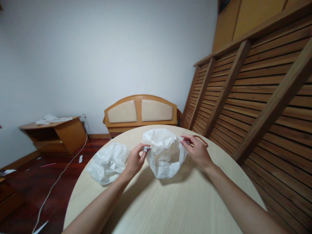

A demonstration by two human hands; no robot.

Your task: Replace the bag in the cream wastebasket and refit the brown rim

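A translucent white plastic bag (168, 162) hangs spread between my two hands, its mouth facing me, above the round table. My left hand (136, 158) pinches the bag's left edge between thumb and fingers. On the other side, my right hand (197, 150) grips the right edge in the same way. A second crumpled white plastic bag (108, 162) lies on the table just left of my left hand. Behind my right hand, a reddish-brown loop (201, 140) rests near the table's far right edge, partly hidden by the fingers.
The round pale wooden table (156, 208) stands before me. Beyond it is a padded headboard (141, 112) against the wall. A slatted wooden frame (243, 94) leans on the right. At left are a low cabinet (65, 136) and a white cable (57, 182) across the floor.
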